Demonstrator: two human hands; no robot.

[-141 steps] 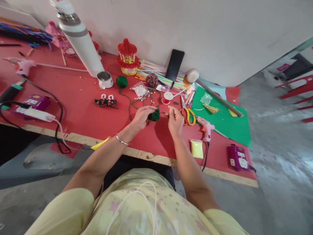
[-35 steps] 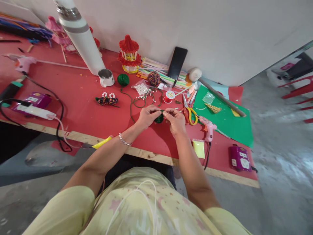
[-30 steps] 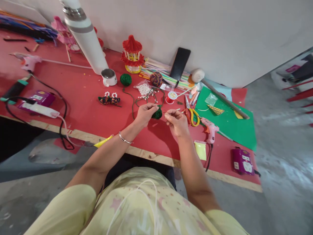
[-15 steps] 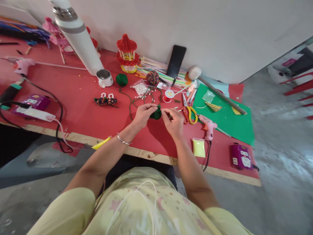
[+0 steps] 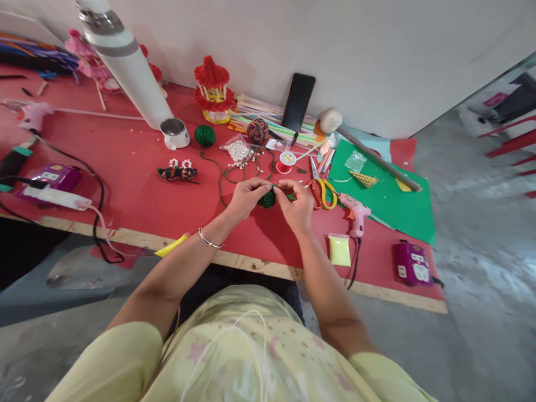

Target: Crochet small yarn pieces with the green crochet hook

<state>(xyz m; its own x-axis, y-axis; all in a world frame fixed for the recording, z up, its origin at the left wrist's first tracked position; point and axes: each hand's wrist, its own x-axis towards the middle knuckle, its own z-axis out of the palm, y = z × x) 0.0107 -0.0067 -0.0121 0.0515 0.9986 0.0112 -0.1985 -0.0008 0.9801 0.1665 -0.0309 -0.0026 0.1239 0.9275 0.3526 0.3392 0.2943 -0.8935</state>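
Both hands have closed in on the green yarn piece since half a second ago, the right thumb now over it

From the left: the left hand pinches the green yarn piece in closed fingers, above the bench near its front edge; the right hand meets it, fingers closed on its right side, perhaps on a strand, though I cannot tell. The piece looks soft and light, best gripped at its wound rim. Scissors lie just right
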